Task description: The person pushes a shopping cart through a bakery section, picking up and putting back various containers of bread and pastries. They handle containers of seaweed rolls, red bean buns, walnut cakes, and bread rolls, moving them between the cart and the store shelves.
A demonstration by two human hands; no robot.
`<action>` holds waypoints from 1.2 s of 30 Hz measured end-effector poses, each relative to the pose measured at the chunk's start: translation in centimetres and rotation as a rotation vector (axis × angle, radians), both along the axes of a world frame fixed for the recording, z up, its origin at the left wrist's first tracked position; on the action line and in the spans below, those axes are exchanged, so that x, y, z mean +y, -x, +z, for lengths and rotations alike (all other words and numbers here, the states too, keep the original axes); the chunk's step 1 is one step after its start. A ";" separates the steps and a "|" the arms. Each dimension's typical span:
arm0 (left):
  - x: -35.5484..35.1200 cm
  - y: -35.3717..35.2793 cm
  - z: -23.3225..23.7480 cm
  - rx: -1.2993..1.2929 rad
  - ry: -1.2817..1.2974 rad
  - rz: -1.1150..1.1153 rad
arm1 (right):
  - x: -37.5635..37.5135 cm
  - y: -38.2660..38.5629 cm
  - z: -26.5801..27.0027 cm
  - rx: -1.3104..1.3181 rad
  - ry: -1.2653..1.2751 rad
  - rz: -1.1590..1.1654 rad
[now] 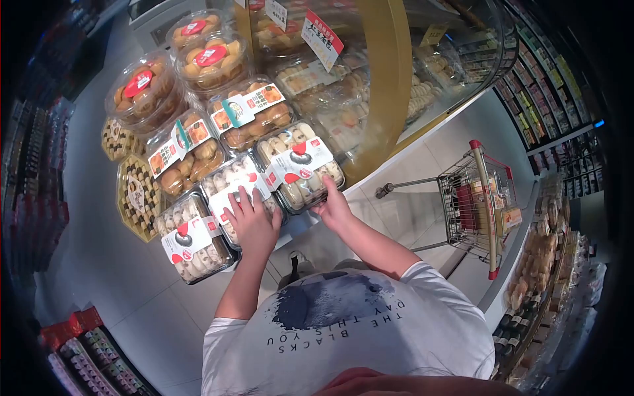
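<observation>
Grip: your right hand [333,208] has its fingers closed on the near edge of the cake box [300,165]; your left hand [254,221] lies flat, fingers apart, on the neighbouring box [228,181].
Counter [396,153]: carries both boxes, just in front of the glass case [422,72].
Trolley [479,204]: right of the glass case, well apart.
Handling: the thin clear lid probably flexes, so keep the cake box level and get your fingers underneath.
</observation>
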State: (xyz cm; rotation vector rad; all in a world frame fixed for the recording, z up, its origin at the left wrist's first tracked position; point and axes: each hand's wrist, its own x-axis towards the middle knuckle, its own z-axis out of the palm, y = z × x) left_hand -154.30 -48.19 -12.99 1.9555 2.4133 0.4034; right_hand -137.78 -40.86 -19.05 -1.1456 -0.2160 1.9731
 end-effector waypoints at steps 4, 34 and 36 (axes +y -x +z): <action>-0.1 -0.2 -0.5 0.035 0.008 -0.016 | 1.1 -1.6 -0.5 -0.238 0.019 0.217; -8.3 -45.3 2.7 -0.190 -0.132 -1.053 | -16.9 -55.7 -2.6 0.341 -0.385 -1.124; -8.6 -46.8 2.5 -0.192 -0.116 -1.106 | -17.2 -55.8 -2.3 0.320 -0.374 -1.131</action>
